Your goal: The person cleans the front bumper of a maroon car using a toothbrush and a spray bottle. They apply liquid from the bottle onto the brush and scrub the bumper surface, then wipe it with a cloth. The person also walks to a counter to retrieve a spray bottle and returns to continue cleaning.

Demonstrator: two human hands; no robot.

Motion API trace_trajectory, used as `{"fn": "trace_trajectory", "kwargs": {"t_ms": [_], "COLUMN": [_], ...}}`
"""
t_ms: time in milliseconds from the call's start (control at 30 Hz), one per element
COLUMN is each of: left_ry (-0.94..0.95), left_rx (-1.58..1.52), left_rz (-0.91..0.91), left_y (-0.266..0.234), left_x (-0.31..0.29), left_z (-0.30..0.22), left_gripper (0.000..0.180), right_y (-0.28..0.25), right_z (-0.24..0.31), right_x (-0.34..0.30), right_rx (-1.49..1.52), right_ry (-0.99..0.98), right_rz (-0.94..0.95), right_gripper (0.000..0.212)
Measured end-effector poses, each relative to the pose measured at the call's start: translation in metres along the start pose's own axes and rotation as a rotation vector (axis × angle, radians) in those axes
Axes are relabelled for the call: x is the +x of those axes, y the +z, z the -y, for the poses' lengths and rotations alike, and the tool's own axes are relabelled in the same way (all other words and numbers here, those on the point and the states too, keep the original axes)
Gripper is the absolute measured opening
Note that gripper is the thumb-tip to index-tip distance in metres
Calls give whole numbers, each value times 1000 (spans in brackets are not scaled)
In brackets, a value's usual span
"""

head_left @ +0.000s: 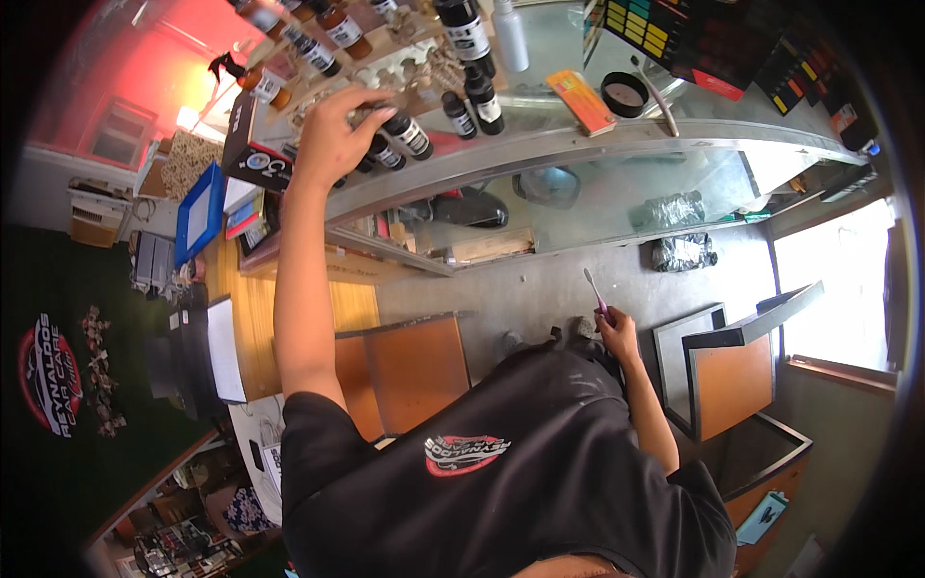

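My left hand [335,137] reaches out over the glass counter, its fingers closed on the cap end of a small black bottle [411,137] with a white label. Another dark bottle [387,154] stands right beside it. More black bottles stand a little to the right, one short [459,116] and one taller [485,102]. Low by my body, my right hand [619,334] grips a toothbrush [594,288] by its purple handle, its pale head pointing up and away from me.
Amber bottles [344,31] crowd the counter's far left. An orange box [581,102] and a round black tin [624,94] lie further right on the glass. A wooden desk [252,318] stands left; brown-and-black panels [734,385] lean at right.
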State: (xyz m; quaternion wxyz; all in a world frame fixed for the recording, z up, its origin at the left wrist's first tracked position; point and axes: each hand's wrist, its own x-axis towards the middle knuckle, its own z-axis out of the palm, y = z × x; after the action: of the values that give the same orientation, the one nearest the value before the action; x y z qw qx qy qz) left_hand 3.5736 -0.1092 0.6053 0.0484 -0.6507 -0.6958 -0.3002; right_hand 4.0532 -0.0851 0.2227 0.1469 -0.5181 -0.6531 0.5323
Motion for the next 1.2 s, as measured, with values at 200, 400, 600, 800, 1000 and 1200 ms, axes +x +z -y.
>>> {"fn": "trace_trajectory", "kwargs": {"t_ms": [200,400,600,800,1000,1200], "left_ry": [23,-162,-53,-205,-145,-82], "left_rx": [-635,-958,-1132,-1328,-1316,-1594], "left_rz": [-564,-737,-758,-577,-170,446], "left_y": [-33,88,127,210,336,496], "left_x": [-33,-61,-20,24,84,143], "left_z": [-64,-155,-238,-253,-295,-408], "left_gripper": [28,26,26,17,18,19], "right_y": [-23,-56,-127,-195,-245,-316], "right_z": [1,-17,-25,-25,-24,16], "right_x": [-6,25,56,71,92,103], "right_rx": [108,133,129,352,511,1102], "right_ry": [20,-27,-109,-78,64,166], "right_rz": [-60,-33,-30,-157,-249,-399], "right_gripper": [26,24,23,20,21,16]}}
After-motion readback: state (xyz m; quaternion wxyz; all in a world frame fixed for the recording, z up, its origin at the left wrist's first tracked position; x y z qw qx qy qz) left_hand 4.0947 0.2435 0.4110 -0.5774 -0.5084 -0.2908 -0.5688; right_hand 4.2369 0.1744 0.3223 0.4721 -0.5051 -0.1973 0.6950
